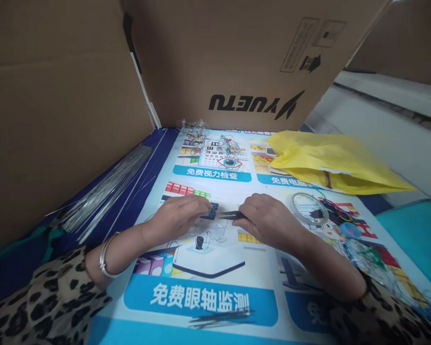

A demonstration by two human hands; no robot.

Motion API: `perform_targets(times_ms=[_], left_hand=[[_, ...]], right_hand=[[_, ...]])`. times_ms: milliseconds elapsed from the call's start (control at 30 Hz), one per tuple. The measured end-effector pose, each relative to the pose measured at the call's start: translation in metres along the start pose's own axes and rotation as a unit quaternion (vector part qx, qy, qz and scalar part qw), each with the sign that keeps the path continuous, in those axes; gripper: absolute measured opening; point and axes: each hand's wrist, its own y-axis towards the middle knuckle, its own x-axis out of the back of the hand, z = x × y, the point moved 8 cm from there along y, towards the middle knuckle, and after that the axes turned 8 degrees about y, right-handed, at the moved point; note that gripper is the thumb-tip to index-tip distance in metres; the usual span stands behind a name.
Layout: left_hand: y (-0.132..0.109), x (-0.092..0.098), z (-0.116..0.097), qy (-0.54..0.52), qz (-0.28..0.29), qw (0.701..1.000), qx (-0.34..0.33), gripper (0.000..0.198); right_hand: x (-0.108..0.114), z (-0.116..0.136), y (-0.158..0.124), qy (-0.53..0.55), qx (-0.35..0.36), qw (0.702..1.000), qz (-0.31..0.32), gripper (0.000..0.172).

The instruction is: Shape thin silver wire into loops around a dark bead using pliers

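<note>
My left hand (pixel 179 215) is closed in a pinch on thin looped wire (pixel 215 234), which hangs below its fingertips over the printed sheet. My right hand (pixel 266 218) grips a small pair of dark-handled pliers (pixel 230 215). The tips of the pliers point left and meet the wire close to my left fingertips. Whether the jaws are closed on it is too small to tell. Below my hands, several short dark wire pieces (pixel 221 317) lie on the sheet.
Cardboard panels (pixel 201 62) stand at the back and left. Long silvery wires (pixel 109 189) lie in a bundle at left. Bent wire shapes (pixel 230 146) lie at the back. A yellow bag (pixel 330 160), a clear ring-shaped coil (pixel 311 208) and coloured strands (pixel 339 211) are at right.
</note>
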Motion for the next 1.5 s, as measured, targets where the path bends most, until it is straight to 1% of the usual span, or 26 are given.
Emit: perform_targets(times_ms=[267,467,533,700,833,1000,1133,1333,1500], left_hand=[[0.0,0.004,-0.003,0.026,-0.016,0.999,-0.016,0.015],[0.005,0.005,-0.007,0.029,-0.002,0.999,-0.02,0.013],[0.008,0.007,-0.006,0.039,-0.004,0.999,0.005,0.011],[0.009,0.007,0.006,0.029,-0.006,0.993,0.113,0.01],[0.006,0.004,0.017,0.002,-0.001,0.982,0.189,0.006],[-0.001,-0.003,0.031,-0.078,0.025,0.954,0.29,0.006],[-0.007,-0.013,0.037,-0.169,0.042,0.922,0.345,0.011],[-0.011,-0.024,0.042,-0.282,0.05,0.871,0.399,0.013],[-0.011,-0.028,0.043,-0.337,0.059,0.835,0.431,0.015]], right_hand=[[0.005,-0.002,0.0,-0.024,-0.01,1.0,0.003,0.035],[0.004,-0.003,0.0,-0.029,-0.013,0.999,0.001,0.035],[0.005,-0.005,0.001,-0.032,-0.025,0.999,-0.001,0.035],[0.005,-0.01,0.0,-0.022,-0.063,0.998,-0.017,0.034],[-0.002,-0.007,0.0,-0.009,-0.063,0.998,-0.021,0.032],[-0.013,-0.005,-0.001,-0.007,-0.06,0.998,-0.008,0.03],[-0.014,-0.005,-0.001,-0.007,-0.055,0.998,-0.011,0.031],[-0.017,-0.005,-0.001,-0.004,-0.052,0.999,-0.006,0.033],[-0.017,-0.006,-0.001,-0.003,-0.057,0.998,0.009,0.033]])
